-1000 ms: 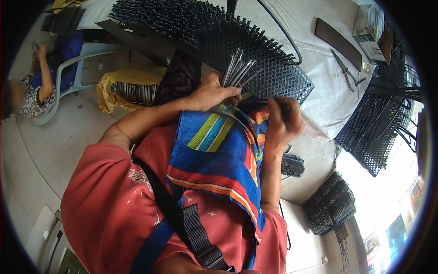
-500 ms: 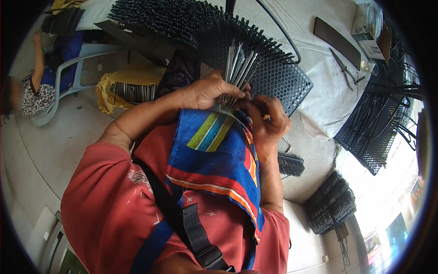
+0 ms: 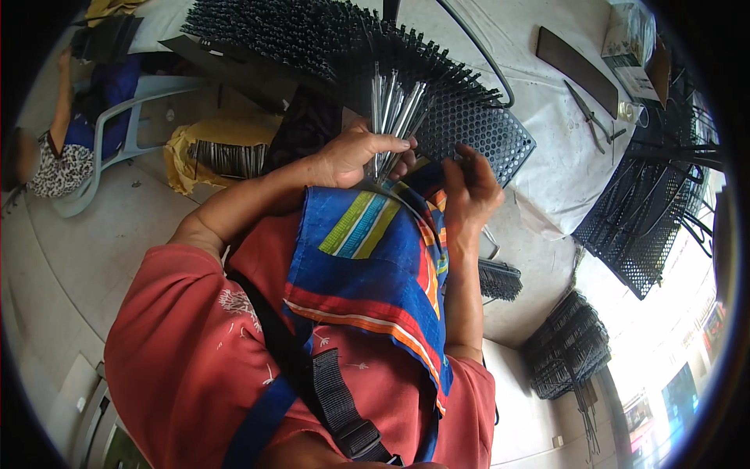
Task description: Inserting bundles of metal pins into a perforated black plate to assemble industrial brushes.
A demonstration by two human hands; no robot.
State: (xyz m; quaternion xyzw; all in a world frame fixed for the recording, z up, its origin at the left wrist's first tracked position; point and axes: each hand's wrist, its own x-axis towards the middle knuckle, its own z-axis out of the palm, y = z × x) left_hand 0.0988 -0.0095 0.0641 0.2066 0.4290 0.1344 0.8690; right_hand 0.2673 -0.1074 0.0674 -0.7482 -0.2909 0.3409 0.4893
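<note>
A bundle of thin, shiny metal strips [image 3: 399,109] stands upright in my left hand [image 3: 363,152], its thumb pressed across the front and the fingers wrapped behind. The strips fan slightly at their upper ends; their lower ends sit over the blue striped cloth [image 3: 367,270] on my lap. To the right, apart from the bundle, my right hand [image 3: 474,187] is raised with thumb and forefinger close together and the other fingers curled. Whatever lies between those fingertips, if anything, is too small to make out. Behind both hands is a black perforated rack [image 3: 488,141].
Many black upright pieces [image 3: 266,35] fill the rack's far side. Pliers [image 3: 587,116] and a dark flat bar [image 3: 576,70] lie on the white-covered table [image 3: 539,187]. A yellow-wrapped bundle [image 3: 183,156] is at left, near a person in a pale chair [image 3: 105,148]. A black brush [image 3: 500,280] is below right.
My right hand has drawn away from the bundle, up and to the right. My left hand keeps its grip, with the strips shifted slightly left.
</note>
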